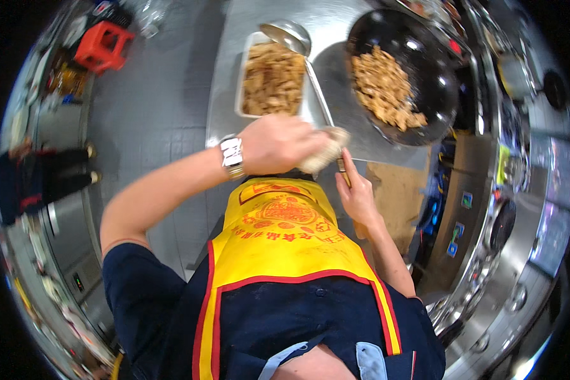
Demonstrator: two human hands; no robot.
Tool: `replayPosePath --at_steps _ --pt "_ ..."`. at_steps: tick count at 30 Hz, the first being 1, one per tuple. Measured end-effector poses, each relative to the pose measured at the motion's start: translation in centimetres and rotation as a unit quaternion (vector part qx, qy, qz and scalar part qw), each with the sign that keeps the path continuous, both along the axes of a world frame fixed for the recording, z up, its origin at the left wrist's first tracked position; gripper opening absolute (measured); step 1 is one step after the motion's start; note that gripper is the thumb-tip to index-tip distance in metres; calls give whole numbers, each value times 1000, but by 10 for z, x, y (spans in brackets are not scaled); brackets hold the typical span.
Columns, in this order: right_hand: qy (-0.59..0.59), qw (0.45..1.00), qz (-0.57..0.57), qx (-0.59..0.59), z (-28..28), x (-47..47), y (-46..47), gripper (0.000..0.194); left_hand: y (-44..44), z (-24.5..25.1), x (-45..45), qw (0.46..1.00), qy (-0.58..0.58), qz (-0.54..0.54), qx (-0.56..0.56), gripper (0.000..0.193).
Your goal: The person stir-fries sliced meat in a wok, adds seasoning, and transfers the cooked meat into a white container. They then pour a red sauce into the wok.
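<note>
My left hand, with a watch on its wrist, grips a folded off-white cloth beside the handle of a metal ladle. The lower end of that handle is in my right hand, with the index finger stretched along it. The ladle's bowl lies over the upper right corner of a white rectangular tray filled with browned meat pieces. To the right, a black wok holds more browned pieces on its left side. The cloth is blurred.
Tray and wok stand on a steel table. A piece of brown cardboard lies to the right of my right hand. At the upper left is a red plastic stool. Another person stands at far left. Stoves and steel counters line the right.
</note>
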State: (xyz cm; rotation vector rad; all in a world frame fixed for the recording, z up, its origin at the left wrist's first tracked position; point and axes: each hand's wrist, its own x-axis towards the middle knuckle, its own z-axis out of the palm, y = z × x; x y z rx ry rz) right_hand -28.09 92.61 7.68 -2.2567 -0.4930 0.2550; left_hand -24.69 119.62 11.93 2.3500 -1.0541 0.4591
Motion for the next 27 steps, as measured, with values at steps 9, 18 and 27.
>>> replayPosePath --at_steps 9,18,27 --pt "-9 968 -158 -194 69 91 -146 68 -53 -92 -33 365 704 208 -573 32" --pt "-49 944 47 -322 4 135 -237 72 -110 -104 0 329 712 182 -593 32" --pt "-148 939 90 -299 12 196 -226 70 -139 -126 -4 312 708 227 -591 43"
